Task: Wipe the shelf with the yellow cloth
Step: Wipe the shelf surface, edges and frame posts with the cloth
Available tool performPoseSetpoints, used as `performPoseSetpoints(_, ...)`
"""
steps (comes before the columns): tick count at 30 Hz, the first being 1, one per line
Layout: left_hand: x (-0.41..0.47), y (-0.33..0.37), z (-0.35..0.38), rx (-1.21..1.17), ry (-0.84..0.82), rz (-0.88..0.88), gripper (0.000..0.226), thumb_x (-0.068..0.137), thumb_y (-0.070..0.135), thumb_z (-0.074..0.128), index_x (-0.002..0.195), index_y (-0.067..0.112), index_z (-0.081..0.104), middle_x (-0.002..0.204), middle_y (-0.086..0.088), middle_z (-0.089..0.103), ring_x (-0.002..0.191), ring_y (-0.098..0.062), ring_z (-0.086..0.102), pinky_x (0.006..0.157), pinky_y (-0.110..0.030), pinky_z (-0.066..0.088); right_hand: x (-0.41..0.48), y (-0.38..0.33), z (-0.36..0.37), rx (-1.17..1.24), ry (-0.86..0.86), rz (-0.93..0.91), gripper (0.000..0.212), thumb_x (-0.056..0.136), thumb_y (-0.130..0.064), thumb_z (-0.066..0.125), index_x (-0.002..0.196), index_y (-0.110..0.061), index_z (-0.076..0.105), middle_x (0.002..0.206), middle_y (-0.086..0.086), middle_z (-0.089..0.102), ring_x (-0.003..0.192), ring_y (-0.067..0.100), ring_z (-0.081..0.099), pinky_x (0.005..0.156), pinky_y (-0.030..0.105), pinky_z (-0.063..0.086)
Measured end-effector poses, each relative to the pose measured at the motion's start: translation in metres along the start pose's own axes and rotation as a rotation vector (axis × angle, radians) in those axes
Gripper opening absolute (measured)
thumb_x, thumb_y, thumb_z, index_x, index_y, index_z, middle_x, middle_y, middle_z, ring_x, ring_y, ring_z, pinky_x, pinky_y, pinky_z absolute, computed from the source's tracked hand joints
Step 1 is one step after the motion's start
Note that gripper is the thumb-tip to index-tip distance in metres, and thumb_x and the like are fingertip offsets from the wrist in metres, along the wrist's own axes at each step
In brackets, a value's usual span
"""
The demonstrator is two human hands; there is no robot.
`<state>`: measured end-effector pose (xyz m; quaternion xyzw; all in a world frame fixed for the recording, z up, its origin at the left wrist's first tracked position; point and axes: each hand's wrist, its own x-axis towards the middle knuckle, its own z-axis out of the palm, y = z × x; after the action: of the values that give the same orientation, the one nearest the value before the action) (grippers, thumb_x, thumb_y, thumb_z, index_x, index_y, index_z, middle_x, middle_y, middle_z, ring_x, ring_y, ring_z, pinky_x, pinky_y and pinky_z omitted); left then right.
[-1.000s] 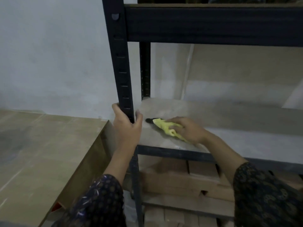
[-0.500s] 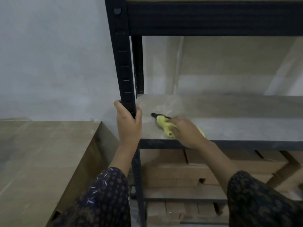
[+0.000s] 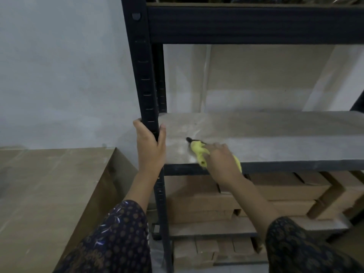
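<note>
From the head view, the left hand (image 3: 150, 146) wraps its fingers round the post (image 3: 143, 75), and the right hand (image 3: 221, 160) curls its fingers over the bunched cloth (image 3: 199, 153), pressed to the shelf (image 3: 275, 142) at its front left corner. This looks like mid-wipe. The next move is probably a firm sweep rightward, since most of the shelf lies that way.

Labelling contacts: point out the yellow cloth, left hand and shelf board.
yellow cloth (image 3: 198, 152), head view, exposed folds beside fingers
left hand (image 3: 150, 148), head view, back of hand, gripping rack post (image 3: 144, 75)
shelf board (image 3: 275, 138), head view, bare top surface
</note>
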<state>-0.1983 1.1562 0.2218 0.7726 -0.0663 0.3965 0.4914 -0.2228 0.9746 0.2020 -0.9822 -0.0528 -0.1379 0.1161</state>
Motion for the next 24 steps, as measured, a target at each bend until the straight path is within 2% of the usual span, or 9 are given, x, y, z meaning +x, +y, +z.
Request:
performPoseSetpoints(3, -0.001, 0.000, 0.000, 0.002, 0.007, 0.009, 0.029, 0.095, 0.028, 0.051, 0.107, 0.021, 0.026, 0.092, -0.004, 0.052, 0.071, -0.006, 0.054, 0.057, -0.013, 0.045, -0.011, -0.012, -0.011, 0.202, -0.044, -0.152, 0.037, 0.101, -0.024, 0.040, 0.133, -0.010, 0.052, 0.129, 0.011, 0.056, 0.114, 0.030, 0.048, 0.095, 0.036, 0.036)
performPoseSetpoints(5, -0.001, 0.000, 0.000, 0.002, -0.001, 0.013, 0.029, 0.095, 0.028, 0.052, 0.106, 0.021, 0.026, 0.090, -0.002, 0.051, 0.070, -0.006, 0.053, 0.057, -0.014, 0.045, -0.005, 0.005, -0.020, 0.284, -0.028, -0.098, 0.038, 0.100, -0.026, 0.039, 0.123, -0.004, 0.061, 0.120, 0.015, 0.064, 0.107, 0.034, 0.056, 0.091, 0.037, 0.043)
performPoseSetpoints(7, -0.001, 0.002, 0.001, 0.014, -0.003, -0.006, 0.029, 0.095, 0.027, 0.052, 0.109, 0.017, 0.028, 0.091, -0.001, 0.051, 0.070, -0.004, 0.053, 0.057, -0.012, 0.044, 0.003, 0.033, -0.026, 0.159, 0.028, 0.049, 0.035, 0.098, -0.020, 0.041, 0.115, 0.000, 0.064, 0.112, 0.021, 0.066, 0.103, 0.039, 0.059, 0.088, 0.043, 0.046)
performPoseSetpoints(11, -0.001, 0.004, 0.002, 0.037, 0.012, -0.046, 0.033, 0.095, 0.025, 0.051, 0.115, 0.008, 0.031, 0.095, -0.005, 0.052, 0.072, -0.006, 0.054, 0.058, -0.011, 0.044, -0.001, 0.046, -0.012, -0.134, 0.014, 0.301, 0.036, 0.094, -0.009, 0.044, 0.129, -0.005, 0.051, 0.125, 0.016, 0.053, 0.113, 0.036, 0.047, 0.094, 0.043, 0.040)
performPoseSetpoints(15, -0.001, 0.003, 0.005, 0.046, 0.045, -0.048, 0.034, 0.095, 0.025, 0.051, 0.117, 0.008, 0.031, 0.098, -0.009, 0.055, 0.077, -0.013, 0.057, 0.060, -0.015, 0.046, -0.016, 0.000, -0.002, -0.102, 0.037, 0.069, 0.037, 0.096, -0.014, 0.042, 0.133, -0.007, 0.048, 0.128, 0.013, 0.050, 0.114, 0.034, 0.043, 0.097, 0.039, 0.033)
performPoseSetpoints(18, -0.002, 0.000, 0.007, 0.059, 0.062, -0.035, 0.035, 0.096, 0.028, 0.050, 0.118, 0.009, 0.031, 0.100, -0.010, 0.056, 0.079, -0.014, 0.058, 0.062, -0.016, 0.048, -0.010, -0.003, -0.007, 0.145, 0.004, -0.128, 0.039, 0.100, -0.027, 0.034, 0.119, -0.006, 0.060, 0.116, 0.015, 0.061, 0.104, 0.034, 0.050, 0.091, 0.039, 0.035)
performPoseSetpoints(20, -0.003, 0.000, 0.008, 0.062, 0.075, -0.029, 0.036, 0.096, 0.029, 0.049, 0.119, 0.007, 0.032, 0.100, -0.010, 0.056, 0.079, -0.014, 0.058, 0.062, -0.015, 0.047, -0.002, 0.022, -0.018, 0.271, 0.041, -0.005, 0.056, 0.100, -0.042, 0.027, 0.101, -0.002, 0.066, 0.102, 0.020, 0.066, 0.095, 0.036, 0.057, 0.085, 0.040, 0.041)
performPoseSetpoints(21, -0.003, 0.000, 0.009, 0.062, 0.086, -0.029, 0.037, 0.096, 0.029, 0.049, 0.119, 0.006, 0.032, 0.100, -0.011, 0.056, 0.080, -0.014, 0.057, 0.062, -0.014, 0.046, 0.002, 0.043, -0.024, 0.272, 0.091, 0.115, 0.052, 0.099, -0.035, 0.030, 0.098, 0.001, 0.066, 0.099, 0.023, 0.066, 0.095, 0.038, 0.058, 0.085, 0.041, 0.043)
performPoseSetpoints(24, -0.004, 0.002, 0.012, 0.077, 0.123, -0.043, 0.038, 0.097, 0.030, 0.048, 0.121, 0.005, 0.032, 0.103, -0.012, 0.055, 0.082, -0.014, 0.057, 0.063, -0.016, 0.047, 0.005, 0.111, -0.046, 0.033, 0.175, 0.389, 0.044, 0.092, -0.015, 0.027, 0.116, 0.004, 0.059, 0.114, 0.028, 0.060, 0.110, 0.043, 0.052, 0.092, 0.046, 0.039)
